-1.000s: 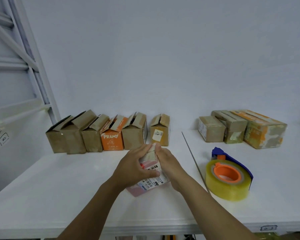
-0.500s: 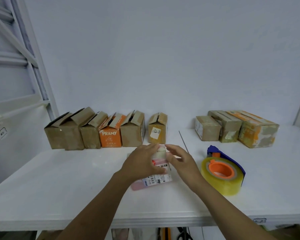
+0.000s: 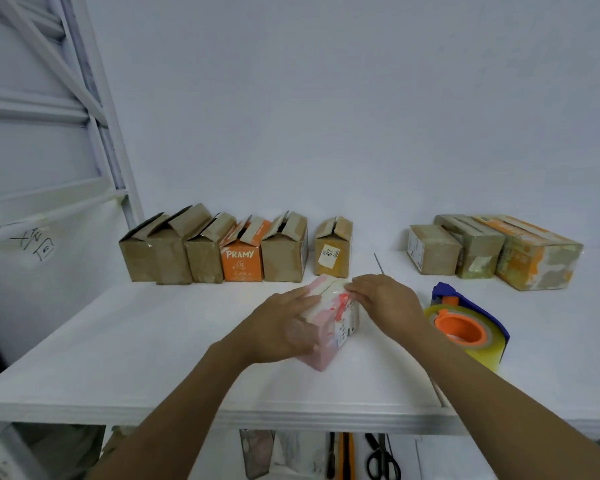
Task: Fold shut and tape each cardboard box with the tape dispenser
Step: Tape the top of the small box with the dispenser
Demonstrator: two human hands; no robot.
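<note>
Tape dispenser [image 3: 465, 327]: blue frame, orange hub, thick roll of clear yellowish tape, lying flat with the hub facing up. Just left of it, pink box [image 3: 340, 317], white barcode label on the side towards the dispenser, top flaps folded down; clasped on the side away from the dispenser by the left hand [image 3: 284, 327], flaps pressed under the right hand [image 3: 385, 299]. Behind and further left, row of open boxes [image 3: 203, 261]: five touching, flaps up, four brown, one orange and marked PRAMY. Slightly apart at the end nearest the dispenser, labelled box [image 3: 332, 258], flaps half raised. Behind the dispenser and to its right, three closed boxes [image 3: 475, 251], taped, side by side.
</note>
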